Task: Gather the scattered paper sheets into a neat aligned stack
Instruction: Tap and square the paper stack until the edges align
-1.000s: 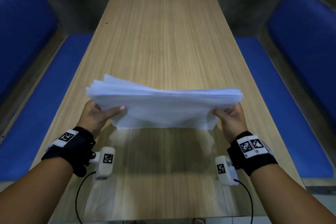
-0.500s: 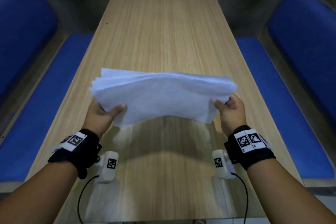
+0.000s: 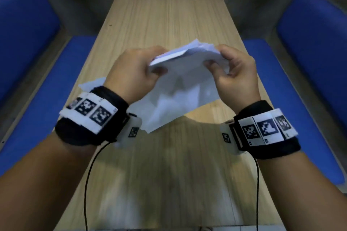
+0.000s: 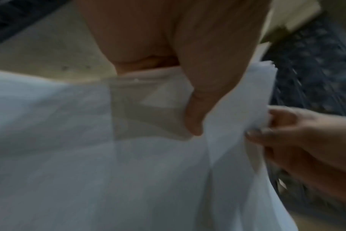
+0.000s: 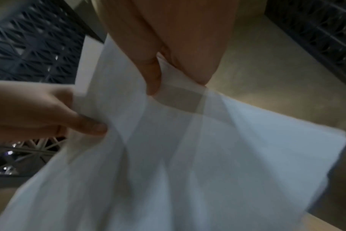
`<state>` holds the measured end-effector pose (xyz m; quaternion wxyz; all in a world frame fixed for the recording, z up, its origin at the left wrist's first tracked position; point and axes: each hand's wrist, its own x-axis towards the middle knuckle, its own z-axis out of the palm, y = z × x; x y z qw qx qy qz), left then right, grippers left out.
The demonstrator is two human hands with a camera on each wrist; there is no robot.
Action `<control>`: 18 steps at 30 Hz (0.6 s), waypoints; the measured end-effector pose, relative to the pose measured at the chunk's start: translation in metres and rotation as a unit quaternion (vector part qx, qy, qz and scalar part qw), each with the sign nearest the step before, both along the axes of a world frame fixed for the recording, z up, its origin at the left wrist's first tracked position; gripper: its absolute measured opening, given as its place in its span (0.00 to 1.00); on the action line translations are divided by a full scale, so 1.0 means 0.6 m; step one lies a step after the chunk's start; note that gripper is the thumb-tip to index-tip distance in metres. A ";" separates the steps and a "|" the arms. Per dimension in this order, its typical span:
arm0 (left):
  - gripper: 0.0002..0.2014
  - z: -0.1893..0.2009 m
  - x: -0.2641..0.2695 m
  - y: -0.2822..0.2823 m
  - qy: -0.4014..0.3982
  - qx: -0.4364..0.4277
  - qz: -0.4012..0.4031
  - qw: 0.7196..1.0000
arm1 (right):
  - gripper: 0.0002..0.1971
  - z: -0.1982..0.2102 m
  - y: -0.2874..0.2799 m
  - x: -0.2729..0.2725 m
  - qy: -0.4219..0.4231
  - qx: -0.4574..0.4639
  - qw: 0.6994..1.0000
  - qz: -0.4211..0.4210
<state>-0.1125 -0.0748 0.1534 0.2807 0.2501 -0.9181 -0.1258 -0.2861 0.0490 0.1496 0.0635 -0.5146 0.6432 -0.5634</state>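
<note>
Currently both hands, left hand (image 3: 134,73) and right hand (image 3: 234,75), pinch the paper sheets (image 3: 180,97) at twelve o'clock; fanned lower corners could slip free above the counter (image 3: 169,24).

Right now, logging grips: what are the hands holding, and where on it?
Both the left hand and right hand grip the paper stack at its top edge.

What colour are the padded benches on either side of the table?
Solid blue benches, no pattern; they show best in the head view, flanking the wooden table.
</note>
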 end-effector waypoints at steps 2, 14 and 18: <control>0.05 0.015 0.005 -0.004 0.048 0.027 -0.009 0.998 | 0.12 0.011 0.007 -0.006 0.010 -0.034 0.997 -0.068; 0.13 -0.007 0.034 0.014 0.305 0.321 -0.006 0.897 | 0.32 -0.015 0.021 -0.025 -0.289 -0.097 0.952 -0.001; 0.21 -0.032 0.041 0.020 0.313 0.385 -0.001 0.868 | 0.30 -0.033 0.025 -0.009 -0.275 -0.047 0.960 -0.020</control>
